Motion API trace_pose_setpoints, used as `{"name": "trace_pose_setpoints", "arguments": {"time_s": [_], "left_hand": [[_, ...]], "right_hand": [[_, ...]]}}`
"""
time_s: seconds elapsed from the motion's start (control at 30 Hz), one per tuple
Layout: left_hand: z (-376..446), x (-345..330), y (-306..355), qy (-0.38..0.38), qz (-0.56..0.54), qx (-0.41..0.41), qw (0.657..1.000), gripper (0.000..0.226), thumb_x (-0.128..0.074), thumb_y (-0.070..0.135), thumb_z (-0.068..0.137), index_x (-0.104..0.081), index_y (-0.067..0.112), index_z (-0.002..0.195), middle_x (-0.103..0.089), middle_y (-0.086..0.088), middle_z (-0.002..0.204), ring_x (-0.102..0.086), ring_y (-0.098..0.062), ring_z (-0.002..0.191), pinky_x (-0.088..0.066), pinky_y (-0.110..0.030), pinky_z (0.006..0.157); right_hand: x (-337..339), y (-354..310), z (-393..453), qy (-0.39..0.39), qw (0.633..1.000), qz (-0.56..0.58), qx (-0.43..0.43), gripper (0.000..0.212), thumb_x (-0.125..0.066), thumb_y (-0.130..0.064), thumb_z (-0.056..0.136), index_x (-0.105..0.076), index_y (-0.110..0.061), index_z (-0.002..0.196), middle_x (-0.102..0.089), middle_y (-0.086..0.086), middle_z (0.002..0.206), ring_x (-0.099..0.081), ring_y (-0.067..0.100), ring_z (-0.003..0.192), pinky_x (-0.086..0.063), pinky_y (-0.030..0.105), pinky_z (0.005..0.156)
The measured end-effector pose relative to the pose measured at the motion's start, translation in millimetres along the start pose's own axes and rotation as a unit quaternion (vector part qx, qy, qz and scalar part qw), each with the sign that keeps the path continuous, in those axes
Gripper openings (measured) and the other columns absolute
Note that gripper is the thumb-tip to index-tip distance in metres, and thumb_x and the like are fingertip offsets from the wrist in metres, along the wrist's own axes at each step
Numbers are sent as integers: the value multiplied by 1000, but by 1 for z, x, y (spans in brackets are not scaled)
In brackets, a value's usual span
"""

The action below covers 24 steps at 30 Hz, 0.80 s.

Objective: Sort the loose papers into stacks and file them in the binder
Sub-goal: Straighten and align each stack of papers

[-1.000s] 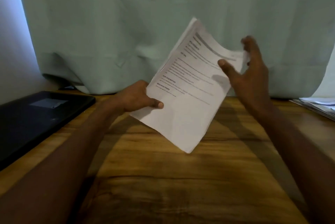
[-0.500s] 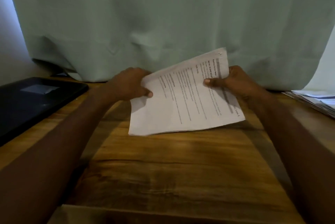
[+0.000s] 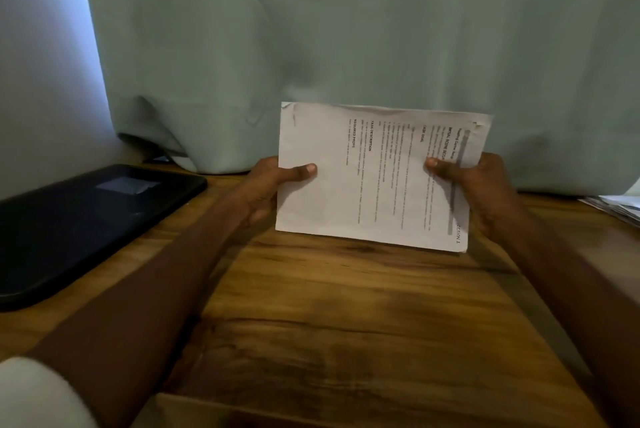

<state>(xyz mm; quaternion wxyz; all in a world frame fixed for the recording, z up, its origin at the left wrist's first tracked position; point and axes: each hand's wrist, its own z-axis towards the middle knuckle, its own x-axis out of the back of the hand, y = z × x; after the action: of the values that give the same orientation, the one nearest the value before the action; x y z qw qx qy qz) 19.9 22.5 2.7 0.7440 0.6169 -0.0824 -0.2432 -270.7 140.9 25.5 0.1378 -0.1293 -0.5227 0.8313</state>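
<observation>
A stack of white printed papers (image 3: 367, 185) stands upright on its long edge on the wooden table (image 3: 346, 323), turned sideways so the text runs vertically. My left hand (image 3: 273, 185) grips the stack's left side, thumb across the front. My right hand (image 3: 481, 185) grips its right side, thumb on the printed heading. The top corners of the sheets look creased. A dark closed binder (image 3: 79, 223) lies flat on the table at the left.
A pale green curtain (image 3: 346, 46) hangs right behind the papers and touches the table's back edge. More loose papers (image 3: 620, 206) lie at the far right edge. The table's front edge runs along the bottom.
The stack was held tilted in my left hand alone. My right hand took hold of it, and both hands turned it sideways and stood it on edge on the table.
</observation>
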Motion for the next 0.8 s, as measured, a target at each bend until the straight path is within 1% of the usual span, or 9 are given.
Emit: {"name": "trace_pose_setpoints", "arguments": {"time_s": [0.13, 0.23, 0.3, 0.37, 0.43, 0.53, 0.63, 0.7, 0.8], "left_hand": [[-3, -6, -1, -7, -49, 14, 999, 41, -70, 8, 91, -63, 7, 131, -71, -15, 124, -69, -34, 113, -58, -48, 93], [-4, -10, -2, -2, -39, -1, 999, 43, -73, 8, 88, -63, 9, 130, -74, -11, 120, -71, -31, 110, -61, -41, 85], [-3, -16, -4, 54, 73, -40, 995, 44, -77, 13, 88, -64, 10, 129, -77, 0, 106, -74, -18, 100, -60, -24, 75], [-1, -23, -7, 129, 216, -100, 963, 47, -79, 23, 88, -64, 11, 130, -72, 10, 103, -69, -3, 86, -53, -13, 70], [2, -30, -10, 189, 238, -138, 943, 49, -79, 25, 88, -64, 7, 132, -72, 0, 114, -66, -8, 92, -53, -21, 80], [5, -35, -12, 229, 216, -152, 937, 47, -79, 22, 89, -65, 6, 131, -71, -9, 120, -67, -20, 103, -55, -32, 89], [4, -34, -14, 247, 212, -142, 935, 49, -80, 20, 87, -65, 6, 131, -70, -3, 117, -65, -18, 103, -54, -25, 83], [2, -32, -16, 244, 220, -147, 933, 48, -80, 20, 88, -65, 6, 131, -69, 1, 115, -65, -16, 102, -52, -19, 78], [-3, -35, -17, 243, 251, -163, 923, 49, -78, 26, 89, -64, 6, 132, -70, -6, 120, -65, -22, 107, -55, -36, 90]], "right_hand": [[-7, 3, -1, 62, 993, -86, 60, 13, -77, -17, 89, -72, -23, 99, -79, -8, 87, -77, 12, 81, -63, 26, 68], [-13, 5, -5, 90, 988, -84, 88, 14, -75, -17, 91, -73, -20, 105, -77, -7, 90, -76, 10, 78, -58, 19, 61], [-18, 8, -8, 103, 985, -96, 102, 19, -74, -18, 92, -73, -16, 110, -75, -8, 92, -75, 7, 77, -57, 16, 60], [-24, 10, -10, 105, 984, -96, 105, 20, -75, -18, 92, -73, -16, 112, -75, -7, 94, -75, 6, 79, -58, 18, 63], [-29, 9, -11, 86, 989, -69, 102, 19, -76, -17, 91, -72, -19, 110, -76, -7, 97, -75, 7, 84, -60, 20, 67], [-33, 11, -10, 43, 995, -43, 76, 24, -76, -13, 90, -70, -22, 111, -76, -8, 103, -75, 7, 90, -61, 21, 72], [-35, 22, -13, 32, 993, -109, 35, 32, -73, -16, 93, -68, -15, 125, -74, -2, 116, -74, 5, 87, -61, 21, 70], [-36, 32, -14, 48, 988, -141, 29, 37, -71, -18, 95, -65, -15, 132, -71, 1, 126, -69, 1, 88, -55, 14, 64], [-38, 37, -16, 73, 981, -171, 57, 37, -67, -19, 98, -63, -13, 135, -68, 3, 131, -68, 5, 96, -53, 10, 62]]}}
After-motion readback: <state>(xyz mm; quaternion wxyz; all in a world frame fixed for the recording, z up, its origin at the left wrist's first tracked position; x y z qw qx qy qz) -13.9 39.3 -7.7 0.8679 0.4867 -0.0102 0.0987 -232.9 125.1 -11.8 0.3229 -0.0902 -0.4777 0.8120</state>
